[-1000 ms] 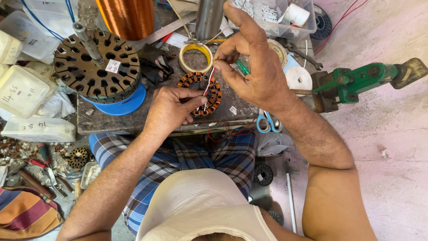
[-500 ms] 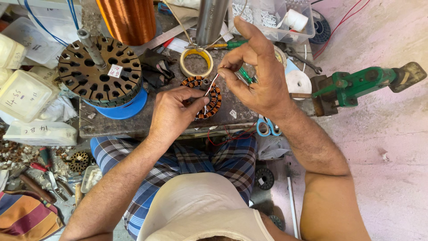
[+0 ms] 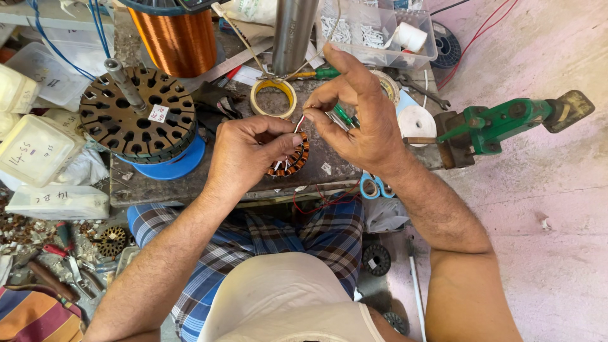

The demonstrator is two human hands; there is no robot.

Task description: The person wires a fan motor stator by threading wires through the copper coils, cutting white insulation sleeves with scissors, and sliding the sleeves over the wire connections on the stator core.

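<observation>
A small stator ring wound with copper coils lies on the worn bench. My left hand rests on it and pinches its white-sleeved lead wires. My right hand hovers just to the right, thumb and forefinger pinched on a thin lead wire, with a green-handled screwdriver tucked in the palm. Most of the ring is hidden under my left fingers.
A large dark slotted stator core sits on a blue disc at left, with a copper wire spool behind it. A yellow tape roll, steel post, clear parts box, green vise and blue scissors surround my hands.
My right hand has drawn closer to my left hand, bringing the pinched lead down near the coil ring. My left hand stays on the ring.
</observation>
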